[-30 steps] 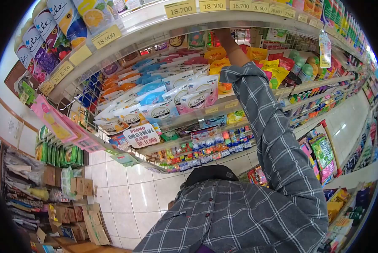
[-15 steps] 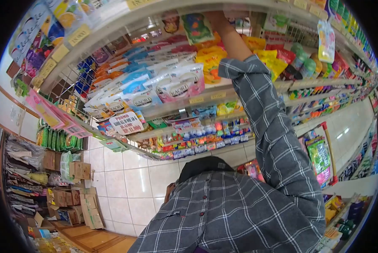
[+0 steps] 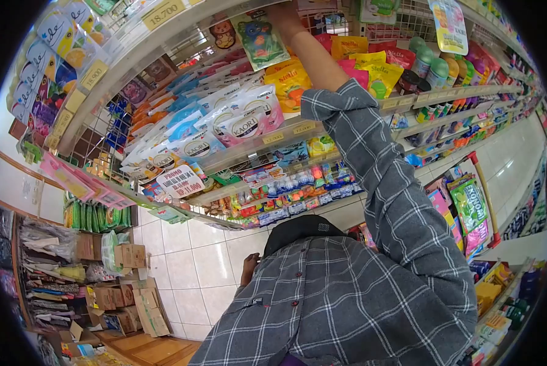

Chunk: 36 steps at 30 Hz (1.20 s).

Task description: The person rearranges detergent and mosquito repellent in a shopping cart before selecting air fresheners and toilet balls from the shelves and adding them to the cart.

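My right arm stretches up to the shelf in a rolled-up grey plaid sleeve. The right hand (image 3: 284,19) is at the top edge of the view, right beside the upper corner of a green packet with a cartoon bear (image 3: 261,41). Its fingers are hidden, so I cannot tell whether they grip the packet. A brown bear packet (image 3: 224,35) hangs to the left. Below the hand stand yellow Stella pouches (image 3: 287,82). My left hand (image 3: 250,266) hangs low beside my body, mostly covered by the shirt, its visible fingers slightly apart with nothing seen in them.
White Kaori pouches (image 3: 247,122) fill the shelf to the left, above a promo sign (image 3: 173,182). Air freshener cans (image 3: 438,72) stand to the right. Cardboard boxes (image 3: 151,310) lie on the floor at left. A red-framed rack (image 3: 494,201) stands at right.
The view has shifted, so the shelf goods and my right arm appear further left. The right hand stays beside the green packet. More of my left hand shows past the shirt.
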{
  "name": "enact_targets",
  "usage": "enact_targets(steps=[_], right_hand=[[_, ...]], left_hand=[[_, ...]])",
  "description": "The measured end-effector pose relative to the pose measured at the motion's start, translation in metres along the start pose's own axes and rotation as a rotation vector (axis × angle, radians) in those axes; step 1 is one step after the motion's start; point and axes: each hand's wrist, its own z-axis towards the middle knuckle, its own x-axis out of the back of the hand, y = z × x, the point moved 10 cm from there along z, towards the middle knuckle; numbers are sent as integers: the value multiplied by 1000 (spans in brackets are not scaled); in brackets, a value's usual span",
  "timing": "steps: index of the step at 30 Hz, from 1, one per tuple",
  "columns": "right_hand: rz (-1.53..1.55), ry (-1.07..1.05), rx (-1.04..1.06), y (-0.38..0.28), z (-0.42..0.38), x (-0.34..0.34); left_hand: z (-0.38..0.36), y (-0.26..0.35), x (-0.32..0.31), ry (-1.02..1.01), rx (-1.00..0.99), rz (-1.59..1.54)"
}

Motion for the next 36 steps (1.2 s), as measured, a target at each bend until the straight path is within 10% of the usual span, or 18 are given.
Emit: enact_targets(steps=[18,27,29,36], right_hand=[[145,-26,-59,-8,-23,27],[266,8,-612,-12,-222,139],[302,72,-654,-14,-263,160],[235,392,-758,-30,-391,243]], left_hand=[[-35,115,-35,-198,-35,313],[-220,425,-139,-423,-678,320],[-233,453,-179,-546,-643,-64],[-192,421,-289,-698,-549,154]])
